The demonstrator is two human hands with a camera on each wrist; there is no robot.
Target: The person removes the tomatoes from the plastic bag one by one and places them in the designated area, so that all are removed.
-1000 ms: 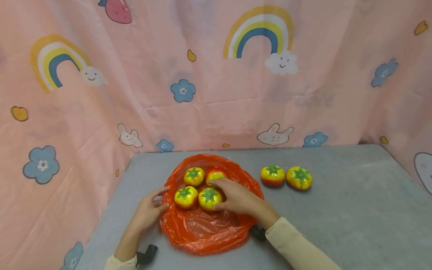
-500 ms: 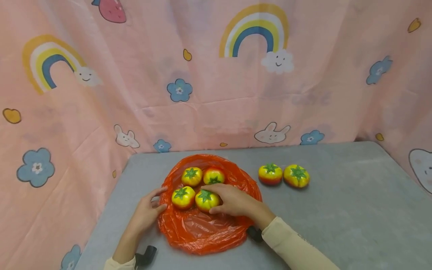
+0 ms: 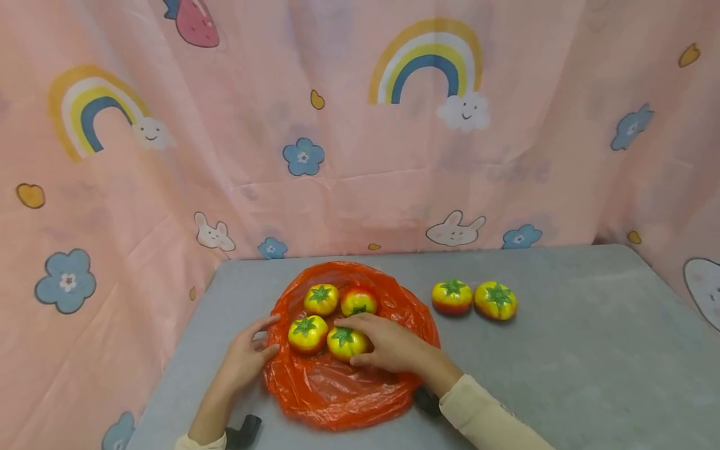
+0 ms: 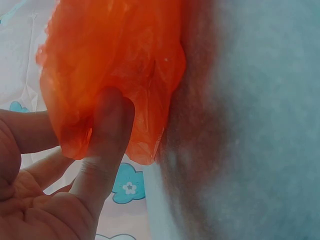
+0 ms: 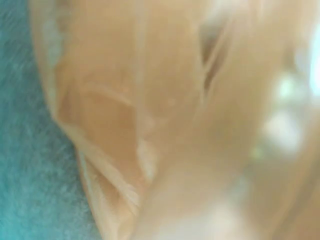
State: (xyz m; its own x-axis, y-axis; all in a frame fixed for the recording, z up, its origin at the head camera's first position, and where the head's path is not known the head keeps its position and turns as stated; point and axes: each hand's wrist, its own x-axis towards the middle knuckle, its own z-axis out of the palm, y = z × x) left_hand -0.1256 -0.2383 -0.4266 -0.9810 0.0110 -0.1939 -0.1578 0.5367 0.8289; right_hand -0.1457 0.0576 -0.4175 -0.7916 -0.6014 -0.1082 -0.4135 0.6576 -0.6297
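Note:
A red plastic bag (image 3: 343, 400) lies spread with its mouth up, and several glossy yellow-and-red toy tomatoes with green star-shaped leaves sit inside. My right hand (image 3: 394, 347) holds the front right toy tomato (image 3: 345, 342), index finger over its top and thumb at its near right side. Just behind the fingers is the back right toy tomato (image 3: 359, 299). My left hand (image 3: 245, 357) holds the left edge of the bag; in the left wrist view the thumb (image 4: 102, 150) shows partly through the film. The right wrist view is blurred, mostly bag film.
Two more toy tomatoes, one on the left (image 3: 452, 297) and one on the right (image 3: 495, 301), lie side by side on the grey table (image 3: 590, 350), right of the bag. A pink printed curtain (image 3: 360, 200) hangs behind the table. Black wrist mounts sit under both forearms.
My right hand has drawn back slightly toward me, uncovering more of the back right toy tomato. The front right one has tilted a little. The left hand stays at the bag's edge.

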